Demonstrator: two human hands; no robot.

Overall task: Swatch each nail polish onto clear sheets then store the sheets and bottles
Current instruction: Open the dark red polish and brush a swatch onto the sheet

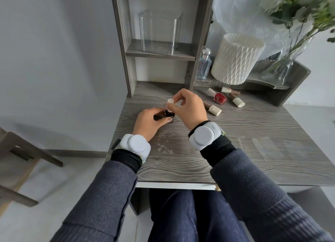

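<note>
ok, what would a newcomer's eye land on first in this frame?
The hands in the middle of the desk: the left hand grips a dark bottle while the right hand pinches the white cap at its top. After that, the red bottle lying to the right near the back, and the white ribbed cylinder on the ledge behind it.

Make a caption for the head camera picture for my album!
The left hand holds a dark polish bottle while the right hand pinches its white cap.
</note>
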